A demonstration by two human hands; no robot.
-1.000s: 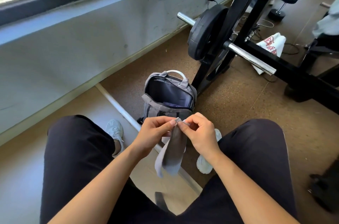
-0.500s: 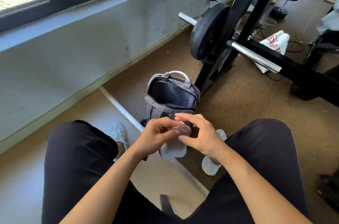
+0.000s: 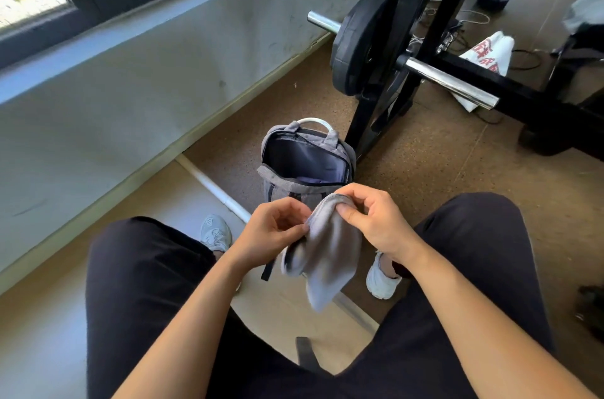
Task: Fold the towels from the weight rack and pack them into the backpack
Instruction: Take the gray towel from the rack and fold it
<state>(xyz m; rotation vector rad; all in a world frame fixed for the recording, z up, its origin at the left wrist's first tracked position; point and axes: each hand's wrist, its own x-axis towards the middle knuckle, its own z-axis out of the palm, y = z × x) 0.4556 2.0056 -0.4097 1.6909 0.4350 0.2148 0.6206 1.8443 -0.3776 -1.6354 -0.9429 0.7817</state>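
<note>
Left hand (image 3: 274,228): fingers curled, thumb and fingertips pinching the left edge of the grey towel (image 3: 327,254).
Right hand (image 3: 379,222): clamped on the towel's top fold, thumb on the near face, fingers curled over the top.
Grey towel: held in the air between the knees, just in front of the backpack's near side. Its lower end hangs loose and is blurred.
Backpack (image 3: 287,184): upright on the brown floor (image 3: 425,169), beside the foot of the weight rack (image 3: 431,6). The main compartment is unzipped and gapes, showing dark lining.
Weight rack: black frame at the far right, with a black plate (image 3: 359,42) on a chrome bar (image 3: 447,81).
White towel (image 3: 490,52): red print, on the floor behind the rack's beam, partly hidden by it.
Shoes: pale, left (image 3: 214,233) and right (image 3: 380,281), either side of the hanging towel.
</note>
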